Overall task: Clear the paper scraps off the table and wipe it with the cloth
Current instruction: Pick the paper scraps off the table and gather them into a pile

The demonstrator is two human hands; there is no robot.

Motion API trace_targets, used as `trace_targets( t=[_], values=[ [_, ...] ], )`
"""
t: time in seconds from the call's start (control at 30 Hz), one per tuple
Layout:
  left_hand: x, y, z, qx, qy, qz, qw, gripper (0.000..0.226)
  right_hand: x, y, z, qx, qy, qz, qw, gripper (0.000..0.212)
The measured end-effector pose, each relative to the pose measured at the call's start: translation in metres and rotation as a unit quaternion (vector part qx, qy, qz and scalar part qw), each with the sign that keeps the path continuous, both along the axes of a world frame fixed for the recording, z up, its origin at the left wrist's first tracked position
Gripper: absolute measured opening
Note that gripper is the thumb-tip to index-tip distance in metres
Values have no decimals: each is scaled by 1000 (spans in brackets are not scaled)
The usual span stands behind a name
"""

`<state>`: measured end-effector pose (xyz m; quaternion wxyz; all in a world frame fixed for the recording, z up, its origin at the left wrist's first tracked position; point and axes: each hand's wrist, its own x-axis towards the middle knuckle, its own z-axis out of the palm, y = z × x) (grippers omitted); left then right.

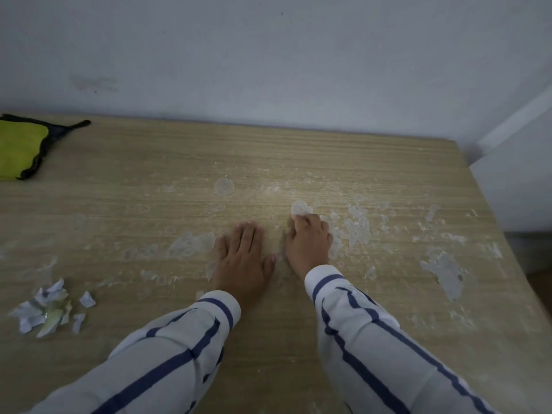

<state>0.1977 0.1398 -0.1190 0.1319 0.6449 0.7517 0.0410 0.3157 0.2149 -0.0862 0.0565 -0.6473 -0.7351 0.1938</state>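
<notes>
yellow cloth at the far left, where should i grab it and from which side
Probably pinch the yellow cloth at its dark-trimmed right edge, coming from the right. It lies flat on the table, that edge faces the left hand, and its left part runs out of frame.

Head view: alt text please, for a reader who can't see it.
Two hands in striped sleeves rest on a stained wooden table: the left hand lies flat, the right hand is curled. Paper scraps sit at near left, a yellow cloth at far left.
</notes>
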Motion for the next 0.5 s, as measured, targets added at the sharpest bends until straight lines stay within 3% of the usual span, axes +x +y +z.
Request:
trace_targets(
  t=[0.27, 0.5],
  values=[
    [1, 0, 4, 3, -16, 9, 1000, 66, -5, 7, 0, 1, 36, -19, 999, 21],
    [1, 0, 5, 7, -20, 5, 1000, 67, -1, 5, -6, 31, 26, 10, 999, 24]
  ],
)
